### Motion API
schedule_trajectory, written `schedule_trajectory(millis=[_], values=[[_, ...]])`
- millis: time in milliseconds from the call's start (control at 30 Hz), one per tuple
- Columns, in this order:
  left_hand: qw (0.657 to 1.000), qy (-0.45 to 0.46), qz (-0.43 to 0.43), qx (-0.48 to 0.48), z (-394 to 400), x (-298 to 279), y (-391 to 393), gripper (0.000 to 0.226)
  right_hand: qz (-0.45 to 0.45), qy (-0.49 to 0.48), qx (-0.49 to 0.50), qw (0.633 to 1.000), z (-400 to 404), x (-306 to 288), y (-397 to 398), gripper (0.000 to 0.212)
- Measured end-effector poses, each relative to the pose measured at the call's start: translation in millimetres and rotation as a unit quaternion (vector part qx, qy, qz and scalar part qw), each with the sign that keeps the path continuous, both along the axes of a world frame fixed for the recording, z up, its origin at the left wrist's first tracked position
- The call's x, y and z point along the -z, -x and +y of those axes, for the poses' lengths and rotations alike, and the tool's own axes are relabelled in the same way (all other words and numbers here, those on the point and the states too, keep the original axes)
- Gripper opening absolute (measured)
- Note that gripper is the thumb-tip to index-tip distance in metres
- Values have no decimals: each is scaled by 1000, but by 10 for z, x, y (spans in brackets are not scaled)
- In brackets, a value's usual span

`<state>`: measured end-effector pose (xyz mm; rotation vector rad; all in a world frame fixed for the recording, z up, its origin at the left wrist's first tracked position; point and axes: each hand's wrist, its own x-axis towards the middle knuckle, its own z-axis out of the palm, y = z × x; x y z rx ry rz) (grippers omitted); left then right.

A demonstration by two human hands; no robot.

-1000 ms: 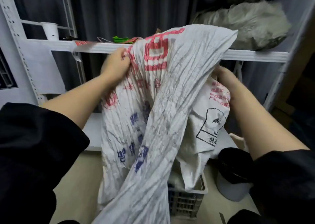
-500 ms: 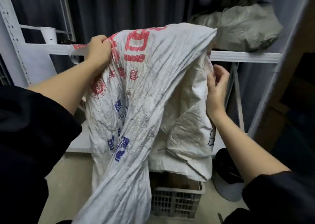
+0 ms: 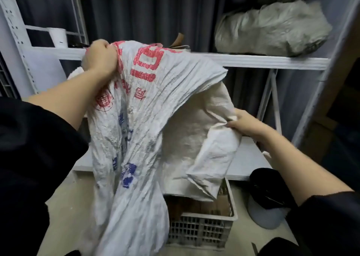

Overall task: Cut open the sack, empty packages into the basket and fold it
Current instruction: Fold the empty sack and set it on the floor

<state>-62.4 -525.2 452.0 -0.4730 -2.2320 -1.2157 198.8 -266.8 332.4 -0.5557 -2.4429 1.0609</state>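
Hands (image 3: pixel 101 58) on crinkled woven sack (image 3: pixel 148 107)

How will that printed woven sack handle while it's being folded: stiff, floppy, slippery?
Likely floppy: the sack drapes and creases between the left hand and right hand, its tail hanging past the basket. Probably light, since bunched-fabric grips alone hold it up. Folds may spring open, as the creases look crisp. Slipperiness can't be judged.
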Motion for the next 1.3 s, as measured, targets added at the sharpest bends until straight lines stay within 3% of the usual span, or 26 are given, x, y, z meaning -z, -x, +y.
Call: schedule_trajectory(millis=[100, 267, 333, 400, 467, 533, 600, 667, 700, 767, 833, 900, 1000, 1067, 1133, 1200, 1233, 1300], values=[[998, 48, -15, -34, -6, 9, 13, 38, -23, -31, 37, 999, 335, 129, -159, 22], [997, 68, -30, -10, 150, 30, -88, 43, -55, -41, 118, 991, 549, 287, -247, 18], [997, 61, -44, 15, 240, 35, -167, 42, -40, -10, 127, 991, 499, 326, -187, 31], [997, 48, -47, 43, 328, 50, -219, 42, 40, 65, 107, 991, 391, 326, -52, 59], [996, 40, -56, 56, 364, 60, -226, 42, 62, 30, 112, 991, 252, 331, 58, 90], [995, 40, -65, 57, 364, 64, -205, 42, -46, -159, 149, 975, 198, 394, 98, 95], [996, 50, -54, 56, 361, 81, -212, 40, -193, -271, 176, 927, 179, 420, 70, 79], [996, 68, -25, 51, 373, 107, -245, 36, -327, -210, 113, 914, 100, 278, 14, 72], [996, 76, -13, 50, 384, 122, -255, 33, -326, -102, 55, 938, 59, 165, -12, 64], [995, 90, 2, 53, 413, 140, -270, 26, -194, 173, -58, 964, 7, -51, -52, 38], [993, 105, 17, 49, 420, 156, -270, 24, -53, 290, -60, 954, 68, -143, -26, 39], [992, 115, 33, 44, 401, 168, -262, 23, 29, 324, -1, 946, 78, -159, 12, 45], [987, 136, 52, 68, 405, 207, -313, 22, 130, 372, -4, 919, -28, -166, 82, 58], [979, 146, 79, 121, 389, 265, -330, 23, 227, 370, 70, 898, -55, -189, 171, 39], [959, 185, 154, 147, 301, 388, -311, 28, 291, 369, 168, 867, -54, -202, 223, 33], [942, 224, 233, 91, 199, 562, -265, 35, 323, 409, 208, 828, -35, -224, 194, 21], [947, 220, 230, 52, 152, 664, -231, 36, 341, 425, 212, 811, -10, -220, 172, 18], [975, 196, 105, -4, 81, 914, -122, 37, 364, 444, 215, 790, 35, -192, 134, 23]])
